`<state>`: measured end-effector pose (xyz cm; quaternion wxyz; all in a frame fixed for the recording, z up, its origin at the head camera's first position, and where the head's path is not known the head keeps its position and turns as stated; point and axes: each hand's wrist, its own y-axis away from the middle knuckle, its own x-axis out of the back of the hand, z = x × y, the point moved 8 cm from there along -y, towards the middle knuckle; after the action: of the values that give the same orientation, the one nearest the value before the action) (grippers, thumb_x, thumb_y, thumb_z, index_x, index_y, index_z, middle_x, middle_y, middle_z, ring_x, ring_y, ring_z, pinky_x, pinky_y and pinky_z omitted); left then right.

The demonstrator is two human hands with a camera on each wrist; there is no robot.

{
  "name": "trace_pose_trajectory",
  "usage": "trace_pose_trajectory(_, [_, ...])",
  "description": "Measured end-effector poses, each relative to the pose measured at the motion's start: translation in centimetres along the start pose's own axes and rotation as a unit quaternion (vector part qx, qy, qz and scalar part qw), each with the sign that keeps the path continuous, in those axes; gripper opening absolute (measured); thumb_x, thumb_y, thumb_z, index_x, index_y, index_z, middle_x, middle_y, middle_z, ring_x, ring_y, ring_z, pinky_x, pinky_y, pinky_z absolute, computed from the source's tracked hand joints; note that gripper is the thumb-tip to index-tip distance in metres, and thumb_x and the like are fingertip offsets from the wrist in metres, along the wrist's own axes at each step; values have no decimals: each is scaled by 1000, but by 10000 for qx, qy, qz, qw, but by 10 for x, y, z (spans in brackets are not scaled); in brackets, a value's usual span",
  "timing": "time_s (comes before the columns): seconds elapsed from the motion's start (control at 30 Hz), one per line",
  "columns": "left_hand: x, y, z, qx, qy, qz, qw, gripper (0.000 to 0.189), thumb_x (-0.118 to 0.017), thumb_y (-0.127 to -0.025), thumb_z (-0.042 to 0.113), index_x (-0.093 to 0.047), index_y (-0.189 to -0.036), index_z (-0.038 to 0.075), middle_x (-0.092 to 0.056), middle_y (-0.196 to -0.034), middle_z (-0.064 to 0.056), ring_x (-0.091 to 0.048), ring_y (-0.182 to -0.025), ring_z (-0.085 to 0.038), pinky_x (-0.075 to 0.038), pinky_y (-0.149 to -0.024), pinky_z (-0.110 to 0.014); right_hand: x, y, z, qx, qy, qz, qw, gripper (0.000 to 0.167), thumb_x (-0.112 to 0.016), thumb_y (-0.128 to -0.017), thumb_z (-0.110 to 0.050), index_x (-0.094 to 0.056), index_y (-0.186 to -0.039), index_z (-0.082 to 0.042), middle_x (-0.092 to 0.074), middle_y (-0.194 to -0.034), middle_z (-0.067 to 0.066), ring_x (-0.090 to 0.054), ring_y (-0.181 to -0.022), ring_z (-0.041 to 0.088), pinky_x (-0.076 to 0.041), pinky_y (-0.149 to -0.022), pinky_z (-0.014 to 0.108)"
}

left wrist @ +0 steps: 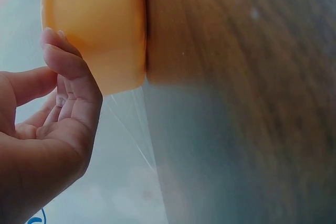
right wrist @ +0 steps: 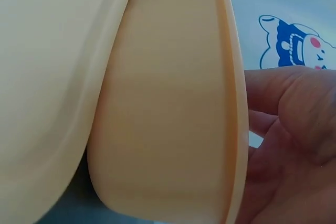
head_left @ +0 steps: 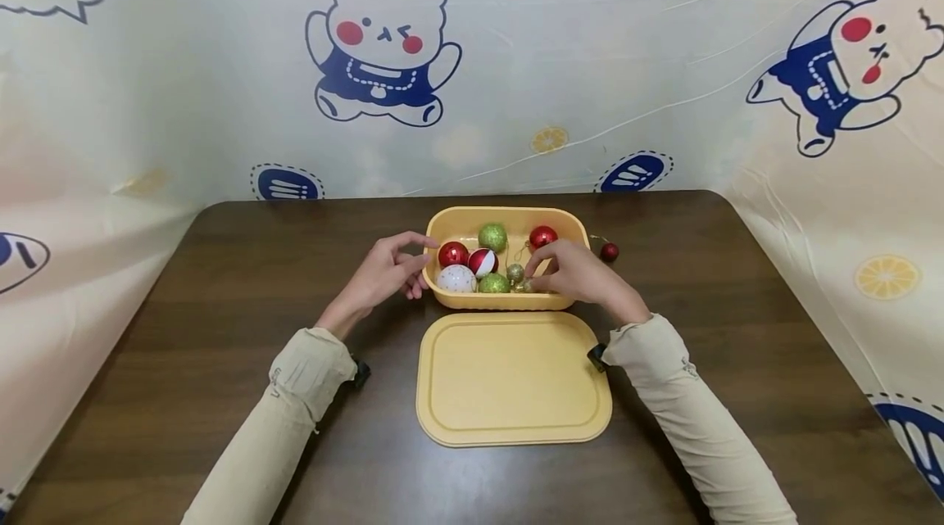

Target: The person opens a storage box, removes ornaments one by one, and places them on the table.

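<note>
A yellow box (head_left: 509, 301) holds several Christmas baubles: red baubles (head_left: 453, 253), glittery green baubles (head_left: 492, 237), a white bauble (head_left: 456, 278), a red-and-white bauble (head_left: 483, 263) and small gold baubles (head_left: 515, 273). My left hand (head_left: 387, 267) is at the box's left end, index fingertip by the rim, fingers loosely bent. In the left wrist view that hand (left wrist: 63, 108) holds nothing. My right hand (head_left: 578, 269) reaches over the right end, thumb and fingertips bent beside the small gold baubles. Whether it pinches one is unclear; the box wall (right wrist: 163, 98) hides its fingertips in the right wrist view.
A flat yellow lid (head_left: 514, 382) lies on the brown table (head_left: 221, 394) just in front of the box. A small dark red bauble (head_left: 609, 252) is on the table by the box's right end. Behind the table hangs a printed cloth (head_left: 501, 83).
</note>
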<state>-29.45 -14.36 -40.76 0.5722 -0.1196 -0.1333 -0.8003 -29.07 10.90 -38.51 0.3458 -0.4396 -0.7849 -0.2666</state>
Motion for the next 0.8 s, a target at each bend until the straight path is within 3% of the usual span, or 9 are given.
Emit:
trace_pose_trajectory(0.2, [0,0,1,-15,-3,-10,10000,31,-57,-102,11,-57,-132,3,-67,-74,-19,-63,-57,-28,-57,-56,-32,7,3,-3,455,-50,177,9988,20,-69,-89,0,-71,-109,0,-67,-81,5,-60,-72,18,-51,-66,31])
trace_pose_trajectory(0.47, [0,0,3,-93,-64,-2,9999,31,-56,-102,11,-57,-132,3,-66,-74,-19,-63,-58,-31,-57,-56,-33,-3,-2,-2,391,374,52,9985,19,-74,-90,-13,-75,-107,-4,-71,-90,4,-64,-80,19,-54,-66,29])
trace_pose_trajectory(0.63, [0,0,3,-40,-71,-5,10000,31,-56,-102,11,-57,-132,4,-66,-74,-20,-62,-58,-31,-57,-57,-33,-6,-6,0,211,574,10,9981,14,-73,-88,-8,-76,-102,-7,-72,-90,2,-64,-80,17,-53,-69,32])
trace_pose_trajectory(0.8, [-1,0,2,-17,-80,3,10000,31,-56,-102,12,-57,-132,4,-66,-76,-23,-62,-57,-27,-57,-57,-32,-10,-8,1,403,545,-101,9976,7,-75,-88,-10,-76,-96,-9,-71,-87,-1,-60,-76,15,-51,-71,31])
